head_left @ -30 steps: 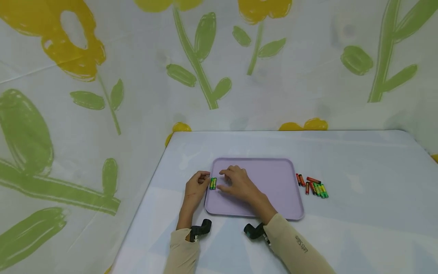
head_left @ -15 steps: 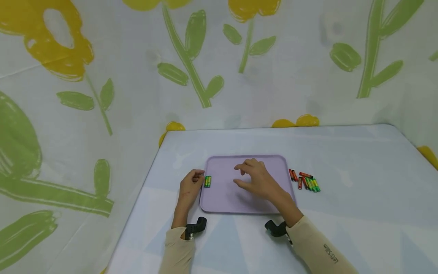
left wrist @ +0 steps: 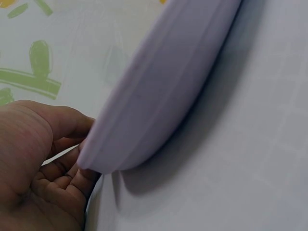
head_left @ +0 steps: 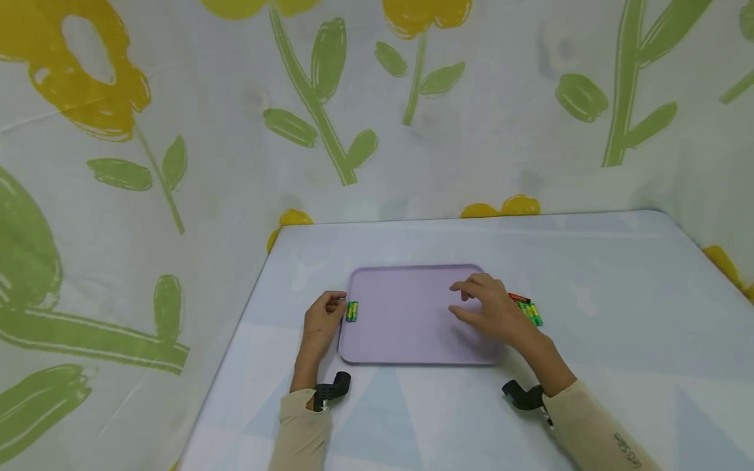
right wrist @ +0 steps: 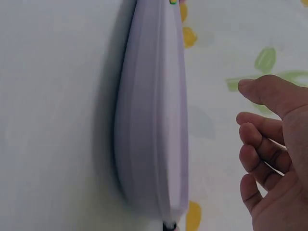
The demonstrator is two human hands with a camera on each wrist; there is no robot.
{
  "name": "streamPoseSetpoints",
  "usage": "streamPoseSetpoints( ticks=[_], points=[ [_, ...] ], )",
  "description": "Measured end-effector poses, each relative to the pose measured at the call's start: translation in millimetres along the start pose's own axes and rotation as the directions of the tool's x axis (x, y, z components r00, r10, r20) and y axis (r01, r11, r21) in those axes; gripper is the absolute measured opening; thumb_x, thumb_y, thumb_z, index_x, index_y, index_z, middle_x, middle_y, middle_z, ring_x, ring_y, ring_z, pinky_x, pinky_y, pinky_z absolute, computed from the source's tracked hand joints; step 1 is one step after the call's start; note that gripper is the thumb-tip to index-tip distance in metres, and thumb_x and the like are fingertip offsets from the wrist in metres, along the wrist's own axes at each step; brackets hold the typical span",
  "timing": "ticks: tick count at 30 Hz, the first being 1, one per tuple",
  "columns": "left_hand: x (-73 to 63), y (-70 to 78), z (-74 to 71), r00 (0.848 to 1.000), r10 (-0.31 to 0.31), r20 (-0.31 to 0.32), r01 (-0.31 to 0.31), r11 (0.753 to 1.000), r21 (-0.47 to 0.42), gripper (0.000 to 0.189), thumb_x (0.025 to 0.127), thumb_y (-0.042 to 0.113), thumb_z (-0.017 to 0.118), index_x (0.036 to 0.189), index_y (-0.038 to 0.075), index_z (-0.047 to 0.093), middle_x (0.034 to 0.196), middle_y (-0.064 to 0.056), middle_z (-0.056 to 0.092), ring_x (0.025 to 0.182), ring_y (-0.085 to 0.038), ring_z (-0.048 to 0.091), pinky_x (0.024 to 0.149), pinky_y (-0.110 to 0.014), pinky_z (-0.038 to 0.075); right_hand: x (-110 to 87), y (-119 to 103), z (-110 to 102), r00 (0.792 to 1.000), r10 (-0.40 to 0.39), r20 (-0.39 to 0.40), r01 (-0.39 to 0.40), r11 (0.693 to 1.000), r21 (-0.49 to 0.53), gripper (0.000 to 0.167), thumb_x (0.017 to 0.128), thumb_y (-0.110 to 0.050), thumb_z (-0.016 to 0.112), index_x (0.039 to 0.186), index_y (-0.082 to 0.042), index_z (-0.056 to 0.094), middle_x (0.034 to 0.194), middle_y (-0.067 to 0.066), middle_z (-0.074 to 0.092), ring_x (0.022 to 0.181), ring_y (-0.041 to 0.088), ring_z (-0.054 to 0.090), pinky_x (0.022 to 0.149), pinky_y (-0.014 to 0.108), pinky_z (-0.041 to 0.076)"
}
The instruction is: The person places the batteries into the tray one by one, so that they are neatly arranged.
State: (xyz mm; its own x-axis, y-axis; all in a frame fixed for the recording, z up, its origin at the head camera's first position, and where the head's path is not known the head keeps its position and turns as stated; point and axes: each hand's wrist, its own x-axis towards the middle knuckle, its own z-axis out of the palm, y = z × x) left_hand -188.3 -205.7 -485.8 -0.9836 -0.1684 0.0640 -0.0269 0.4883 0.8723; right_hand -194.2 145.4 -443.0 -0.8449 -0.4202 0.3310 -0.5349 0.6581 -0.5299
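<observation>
In the head view, two green-and-yellow batteries (head_left: 352, 311) lie side by side at the left end of a lilac tray (head_left: 406, 314). My left hand (head_left: 323, 320) is at the tray's left rim. In the left wrist view, the fingers of that left hand (left wrist: 53, 163) curl against the rim and hold it. My right hand (head_left: 491, 307) hovers over the tray's right end, thumb and fingers apart, holding nothing. Beyond it, green batteries (head_left: 534, 315) and a red battery (head_left: 520, 297) lie on the table, partly hidden by the hand.
The tray sits on a pale patterned table (head_left: 618, 314). A flower-print cloth (head_left: 471, 150) hangs behind and to the left. Each wrist carries a black camera mount (head_left: 332, 387).
My right hand has moved right across the tray, away from the battery pair, and now covers some loose batteries. The left hand stays at the rim. The head view has shifted slightly.
</observation>
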Motion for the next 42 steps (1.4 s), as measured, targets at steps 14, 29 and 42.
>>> streamPoseSetpoints(
  ticks=[14,29,42],
  points=[
    [-0.7,2.3,0.6,1.0,-0.016,-0.008,0.016,1.0,-0.001,0.023,0.098,0.011,0.062,0.12,0.007,0.069,0.103,-0.007,0.066,0.09,-0.018,0.056,0.075,-0.026,0.046,-25.8,46.5,-48.6,0.994,0.011,-0.111,-0.016,0.999,-0.038,0.034,0.082,-0.011,0.083,0.112,-0.004,0.071,0.091,0.006,0.06,0.092,0.022,0.052,0.072,0.047,0.047],
    [1.6,6.1,-0.1,1.0,-0.011,0.004,0.011,1.0,-0.008,0.024,0.098,0.012,0.062,0.121,0.006,0.068,0.104,-0.008,0.065,0.092,-0.019,0.057,0.076,-0.028,0.047,-65.5,80.2,-72.8,0.969,0.23,0.086,-0.226,0.973,-0.054,0.051,0.085,-0.029,0.081,0.127,-0.006,0.065,0.098,0.003,0.056,0.095,0.024,0.051,0.074,0.04,0.046],
    [2.4,6.7,1.1,0.999,-0.038,0.015,0.038,0.999,0.001,0.025,0.098,0.015,0.062,0.122,0.008,0.067,0.106,-0.008,0.064,0.095,-0.02,0.057,0.079,-0.03,0.047,-73.5,91.4,-78.1,0.961,0.231,0.153,-0.224,0.973,-0.057,0.055,0.08,-0.02,0.084,0.128,-0.003,0.062,0.101,0.004,0.056,0.095,0.023,0.048,0.082,0.046,0.045]
  ],
)
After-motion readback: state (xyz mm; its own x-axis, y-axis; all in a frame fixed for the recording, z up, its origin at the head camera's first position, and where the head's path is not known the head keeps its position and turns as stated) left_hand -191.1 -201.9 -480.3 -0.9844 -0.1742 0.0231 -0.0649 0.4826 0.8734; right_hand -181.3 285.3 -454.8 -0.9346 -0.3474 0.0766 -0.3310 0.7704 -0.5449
